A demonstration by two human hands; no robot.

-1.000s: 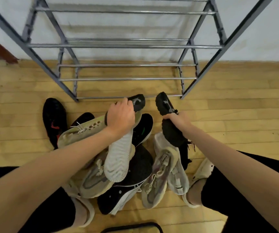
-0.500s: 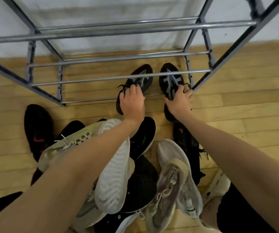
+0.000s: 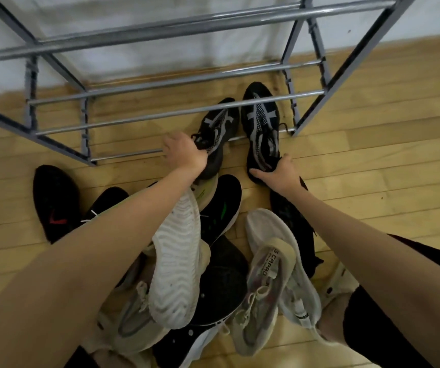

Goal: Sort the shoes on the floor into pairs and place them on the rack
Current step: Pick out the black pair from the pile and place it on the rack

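Note:
Two matching black sneakers with grey stripes lie side by side at the right end of the grey metal shoe rack's (image 3: 144, 120) lowest tier, toes toward the wall. My left hand (image 3: 181, 152) grips the heel of the left black sneaker (image 3: 217, 128). My right hand (image 3: 277, 173) holds the heel of the right black sneaker (image 3: 261, 120). Both heels stick out over the front bar. A heap of mixed shoes lies on the floor below my arms, among them a white-soled sneaker (image 3: 176, 264) lying sole up and a beige sneaker (image 3: 264, 282).
A black shoe with a red logo (image 3: 54, 203) lies at the left on the wooden floor (image 3: 373, 155). A black sneaker with green marks (image 3: 221, 205) sits mid-heap. The rack's upper bars cross the top of the view. My knees frame the heap on both sides.
Both hands carried the black pair from above the heap forward onto the rack's lowest tier. The view has moved closer to the rack.

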